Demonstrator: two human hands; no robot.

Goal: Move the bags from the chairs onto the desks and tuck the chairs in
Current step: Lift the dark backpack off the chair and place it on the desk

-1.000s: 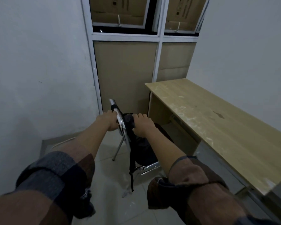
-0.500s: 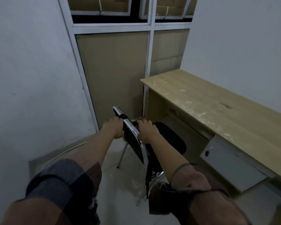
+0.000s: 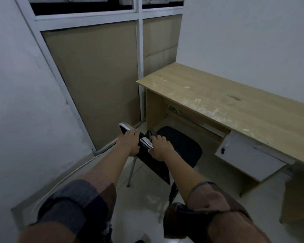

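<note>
While both hands, left (image 3: 128, 146) and right (image 3: 159, 148), grip the chair (image 3: 179, 148) backrest, its seat has swung toward the tabletop (image 3: 235, 106) ahead-right; tucking is underway, with no bag on the seat.

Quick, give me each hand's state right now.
Left hand: grips the top of the chair backrest.
Right hand: grips the same backrest top, beside a black strap.

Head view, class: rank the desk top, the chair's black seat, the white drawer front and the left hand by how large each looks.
1. desk top, clearly largest.
2. white drawer front and black seat: look alike, and the right hand hides part of the seat, so unranked.
3. left hand, smallest.
</note>
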